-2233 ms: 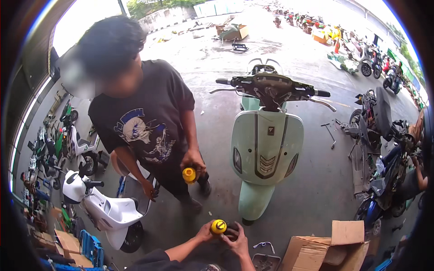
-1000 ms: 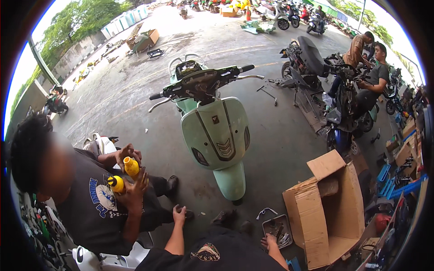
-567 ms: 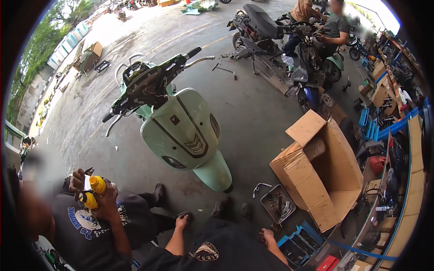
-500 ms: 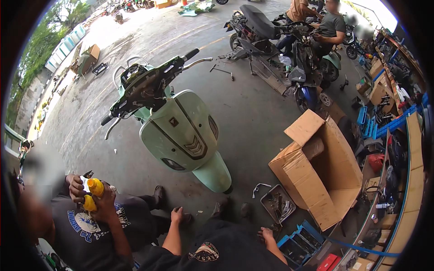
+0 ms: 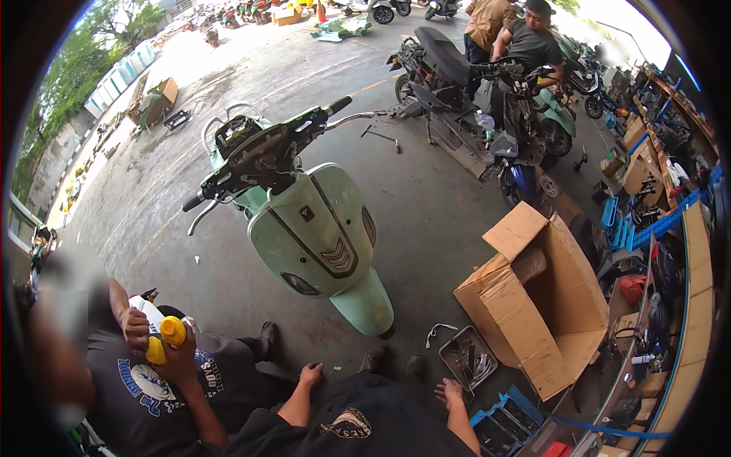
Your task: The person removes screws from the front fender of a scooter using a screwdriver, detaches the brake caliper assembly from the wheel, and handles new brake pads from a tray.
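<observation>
Yellow bottles: and over they went! One sat in the person's hands moments earlier; now the upper bottle (image 5: 173, 330) and lower bottle (image 5: 156, 351) were both with the co-worker, at lower left.
Co-worker's hands: one hand (image 5: 181, 361) cradled the pair, the other (image 5: 135, 329) was just beside them.
Left hand (image 5: 310, 375): nothing seen in its grip, fingers apparently half curled; could not tell how far they had closed.
Right hand (image 5: 450, 391): grip spread open and empty, just beside the metal parts tray (image 5: 455, 373).
Upshot: handover apparently complete, the person left holding neither bottle.
Mint-green scooter (image 5: 324, 236): upright ahead, untouched by either of the person's hands.
</observation>
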Demonstrator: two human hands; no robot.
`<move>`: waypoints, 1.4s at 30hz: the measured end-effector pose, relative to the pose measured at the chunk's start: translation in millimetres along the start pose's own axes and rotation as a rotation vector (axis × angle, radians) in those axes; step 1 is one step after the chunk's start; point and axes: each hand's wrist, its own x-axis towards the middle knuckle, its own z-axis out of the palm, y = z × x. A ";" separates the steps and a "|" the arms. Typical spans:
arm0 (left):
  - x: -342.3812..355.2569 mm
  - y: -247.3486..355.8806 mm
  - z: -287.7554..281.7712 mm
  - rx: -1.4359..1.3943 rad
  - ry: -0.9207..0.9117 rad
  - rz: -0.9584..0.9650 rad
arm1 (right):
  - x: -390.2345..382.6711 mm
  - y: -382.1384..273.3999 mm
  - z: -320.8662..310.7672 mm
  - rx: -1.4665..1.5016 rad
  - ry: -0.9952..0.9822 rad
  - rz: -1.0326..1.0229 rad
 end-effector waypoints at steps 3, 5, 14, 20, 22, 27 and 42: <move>-12.4 -49.9 5.8 0.238 -0.156 -0.191 | -7.8 18.3 -9.1 0.073 0.042 -0.008; -15.5 -64.9 6.0 0.301 -0.164 -0.146 | -9.7 38.2 -19.7 0.037 0.053 0.013; -45.8 15.2 -41.8 -0.050 0.219 0.158 | 1.4 148.4 -65.6 -0.425 0.014 0.026; -71.5 31.9 0.0 -0.222 0.280 0.138 | 47.2 107.2 -81.7 -0.403 -0.064 0.047; -77.6 4.3 30.6 -0.132 0.227 0.100 | 55.7 73.7 -86.5 -0.233 -0.080 0.067; -101.4 -97.6 92.0 0.075 -0.021 -0.111 | 60.1 1.2 -99.6 -0.002 -0.095 -0.083; -99.5 -73.8 68.1 -0.208 0.167 -0.095 | 55.2 67.5 -89.9 -0.218 -0.085 0.174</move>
